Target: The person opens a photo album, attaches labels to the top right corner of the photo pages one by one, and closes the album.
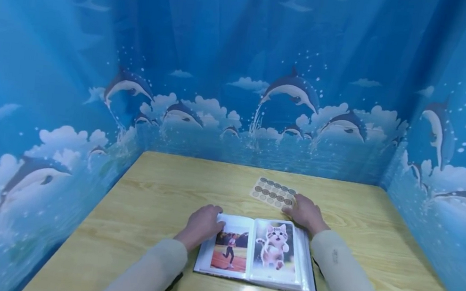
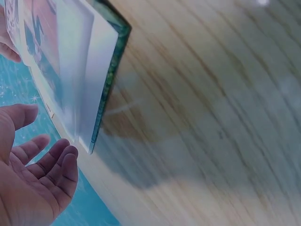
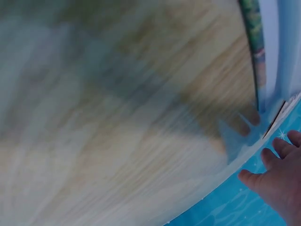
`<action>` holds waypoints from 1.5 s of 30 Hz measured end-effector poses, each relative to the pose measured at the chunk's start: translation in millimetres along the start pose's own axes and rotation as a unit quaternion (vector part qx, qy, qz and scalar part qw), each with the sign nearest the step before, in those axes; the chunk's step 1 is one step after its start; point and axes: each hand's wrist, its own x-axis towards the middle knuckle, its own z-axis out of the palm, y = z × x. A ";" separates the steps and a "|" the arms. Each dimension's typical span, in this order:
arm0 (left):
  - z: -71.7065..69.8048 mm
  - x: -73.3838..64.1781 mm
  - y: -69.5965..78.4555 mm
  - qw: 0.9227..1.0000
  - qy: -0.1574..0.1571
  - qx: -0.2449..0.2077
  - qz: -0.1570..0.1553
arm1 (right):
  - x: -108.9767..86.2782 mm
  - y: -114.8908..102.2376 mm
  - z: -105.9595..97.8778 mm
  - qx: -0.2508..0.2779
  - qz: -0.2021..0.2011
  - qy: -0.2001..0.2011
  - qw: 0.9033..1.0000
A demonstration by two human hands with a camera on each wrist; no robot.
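An open photo album (image 1: 248, 273) lies on the table, a photo of a runner (image 1: 230, 252) on its left page and a kitten picture (image 1: 275, 249) on its right. My left hand (image 1: 202, 225) is at the album's upper left corner, thumb over the page edge. In the left wrist view its fingers (image 2: 49, 162) are loosely bent with a gap to the thumb. Beyond the album lies a sheet of round stickers (image 1: 272, 192), dark and pale in rows. My right hand (image 1: 306, 213) reaches its right edge, fingertips overlapping it; the right wrist view shows these fingers (image 3: 270, 160) spread and relaxed.
The wood-grain table (image 1: 160, 185) carries the album near its front and the sheet farther back. Blue curtains (image 1: 226, 45) printed with dolphins enclose its back and both sides. A light reflection shows on the tabletop in front of the album.
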 end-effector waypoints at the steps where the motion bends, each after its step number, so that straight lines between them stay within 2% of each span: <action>1: 0.7 0.8 0.1 1.000 -0.001 0.000 -0.001 | 2.8 0.0 1.4 -0.003 0.000 -0.002 1.000; 4: 2.1 3.3 0.3 1.000 0.000 0.001 0.012 | 8.3 0.2 4.0 -0.020 -0.010 -0.006 1.000; 9: 2.8 7.4 0.3 0.998 0.014 0.002 0.060 | 6.5 2.3 6.0 -0.058 -0.034 -0.010 0.998; 18: 4.3 14.7 6.4 0.997 0.015 0.007 0.074 | 2.9 1.5 11.6 -0.100 -0.039 0.025 0.994; 29: 12.1 18.1 16.7 0.999 0.005 0.009 0.042 | -5.2 2.6 4.6 -0.143 -0.057 0.077 0.985; 34: 13.6 19.9 20.8 0.999 0.008 0.009 0.042 | -9.5 0.8 -1.2 -0.129 -0.062 0.104 0.984; 39: 16.3 22.0 27.9 1.000 0.006 0.004 0.021 | -15.3 -4.8 -6.2 -0.106 -0.053 0.116 0.986; 45: 13.5 23.4 32.3 0.999 0.007 -0.029 0.018 | -24.3 -10.4 -10.4 -0.096 -0.047 0.124 0.986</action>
